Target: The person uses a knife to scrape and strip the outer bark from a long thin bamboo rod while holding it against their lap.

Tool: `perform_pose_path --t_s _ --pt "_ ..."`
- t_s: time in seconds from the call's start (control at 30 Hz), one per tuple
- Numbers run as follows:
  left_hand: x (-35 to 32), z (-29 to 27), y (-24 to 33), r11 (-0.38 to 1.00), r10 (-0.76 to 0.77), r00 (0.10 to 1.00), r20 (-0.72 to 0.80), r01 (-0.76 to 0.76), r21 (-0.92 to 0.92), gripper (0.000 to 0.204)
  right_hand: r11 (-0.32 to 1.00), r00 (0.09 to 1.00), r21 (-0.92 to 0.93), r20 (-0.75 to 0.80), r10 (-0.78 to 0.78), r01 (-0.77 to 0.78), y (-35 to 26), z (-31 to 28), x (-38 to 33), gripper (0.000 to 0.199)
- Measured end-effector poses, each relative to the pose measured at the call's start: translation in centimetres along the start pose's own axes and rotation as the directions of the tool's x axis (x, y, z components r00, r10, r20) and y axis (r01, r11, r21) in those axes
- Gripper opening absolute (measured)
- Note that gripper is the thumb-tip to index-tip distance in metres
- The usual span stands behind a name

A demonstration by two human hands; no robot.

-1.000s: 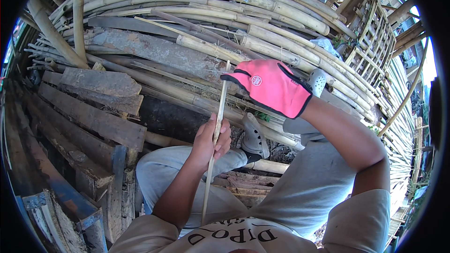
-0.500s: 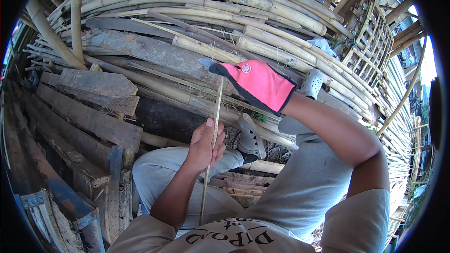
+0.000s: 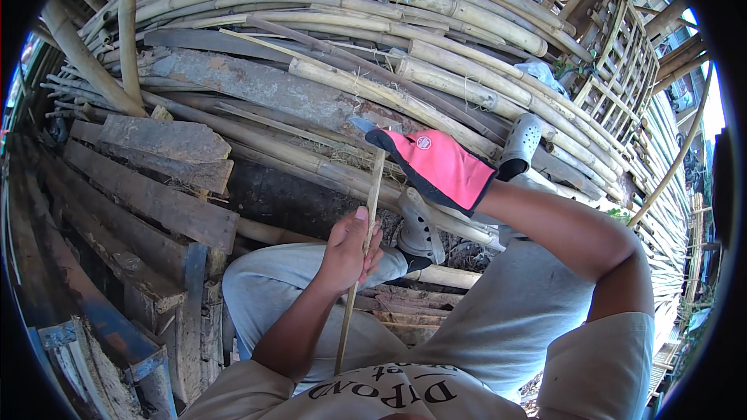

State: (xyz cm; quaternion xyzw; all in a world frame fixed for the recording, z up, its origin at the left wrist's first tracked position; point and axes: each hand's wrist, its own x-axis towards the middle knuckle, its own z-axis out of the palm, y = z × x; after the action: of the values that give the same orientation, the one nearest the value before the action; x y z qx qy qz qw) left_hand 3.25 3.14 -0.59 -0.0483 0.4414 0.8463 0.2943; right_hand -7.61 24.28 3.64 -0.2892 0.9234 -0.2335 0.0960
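My bare left hand [image 3: 352, 251] is closed around a thin bamboo strip [image 3: 375, 187], thumb lying along it. The strip stands slanted, its lower end near my shirt and its upper end at my gloved right hand [image 3: 436, 165]. That hand wears a pink glove with black edging and is closed on a knife [image 3: 362, 124]; only a short grey blade shows past the fingers, and the handle is hidden. The strip's top meets the glove just below the blade; whether the edge touches it cannot be seen.
Long bamboo poles [image 3: 436, 4] lie piled ahead, with a weathered plank [image 3: 249, 82] along their near side. Rough boards [image 3: 148, 210] are stacked at the left. A woven bamboo lattice [image 3: 618, 70] stands far right. My grey clogs [image 3: 420, 225] rest among the poles.
My right hand and the knife have moved a little right and toward me. The left hand has shifted slightly the same way, still holding the strip.
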Motion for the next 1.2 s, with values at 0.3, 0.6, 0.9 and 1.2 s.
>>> perform_pose_path --t_s 0.3,0.6,0.9,1.2 --pt "0.3 0.9 -0.8 0.999 -0.043 0.998 0.040 0.044 -0.032 0.046 0.988 0.980 -0.098 -0.144 -0.134 0.121 0.3 -0.5 -1.6 0.035" --pt "0.3 0.5 0.9 0.992 -0.039 0.999 0.018 0.041 -0.118 0.046 0.961 0.995 0.264 0.080 0.065 -0.084 -4.4 -0.6 -2.7 0.033" --pt "-0.1 0.5 0.5 0.996 -0.016 0.999 0.050 0.020 -0.084 0.047 0.996 0.992 0.021 -0.085 -0.090 0.092 -4.1 0.0 -1.9 0.038" --pt "-0.2 0.7 0.8 0.997 -0.020 0.998 0.062 0.024 -0.070 0.047 0.981 0.977 0.083 -0.108 0.182 -0.174 -5.4 -0.2 -1.1 0.029"
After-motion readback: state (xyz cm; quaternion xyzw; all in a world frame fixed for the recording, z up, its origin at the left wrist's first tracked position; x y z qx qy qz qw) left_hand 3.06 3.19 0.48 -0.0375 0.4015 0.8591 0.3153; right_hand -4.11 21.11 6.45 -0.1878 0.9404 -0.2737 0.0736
